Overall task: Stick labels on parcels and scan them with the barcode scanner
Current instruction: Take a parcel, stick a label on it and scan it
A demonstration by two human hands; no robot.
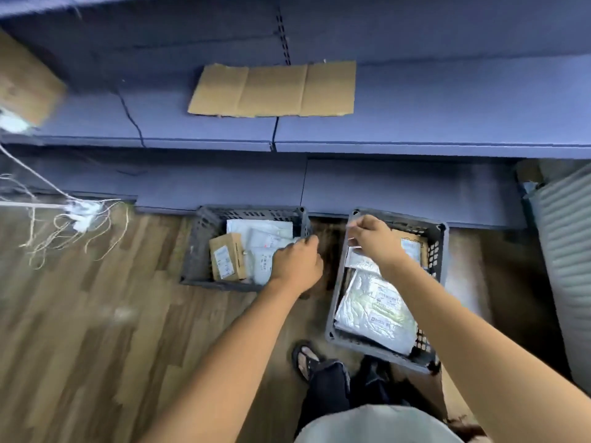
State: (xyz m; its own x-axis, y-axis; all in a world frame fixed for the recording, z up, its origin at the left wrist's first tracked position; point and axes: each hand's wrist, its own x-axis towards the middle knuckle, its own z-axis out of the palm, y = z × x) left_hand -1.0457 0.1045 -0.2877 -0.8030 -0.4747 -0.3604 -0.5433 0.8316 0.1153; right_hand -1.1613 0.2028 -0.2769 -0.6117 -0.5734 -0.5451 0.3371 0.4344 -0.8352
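Two dark plastic crates stand on the wooden floor. The left crate (204, 225) holds a small cardboard box (227, 257) and several white mailer parcels (259, 228). My left hand (297, 266) rests curled at that crate's right edge, over a white parcel; whether it grips anything I cannot tell. The right crate (438, 238) holds silvery poly-bag parcels (374, 311) with printed labels. My right hand (374, 238) hovers over its far end, fingers pinched on the top edge of a small white parcel (358, 260). No barcode scanner is in view.
A blue workbench (447, 116) runs across the top with a flat cardboard sheet (271, 91) on it. A cardboard box (25, 81) sits at far left. A power strip with tangled white cables (80, 215) lies on the floor at left. My sandalled foot (305, 359) stands between the crates.
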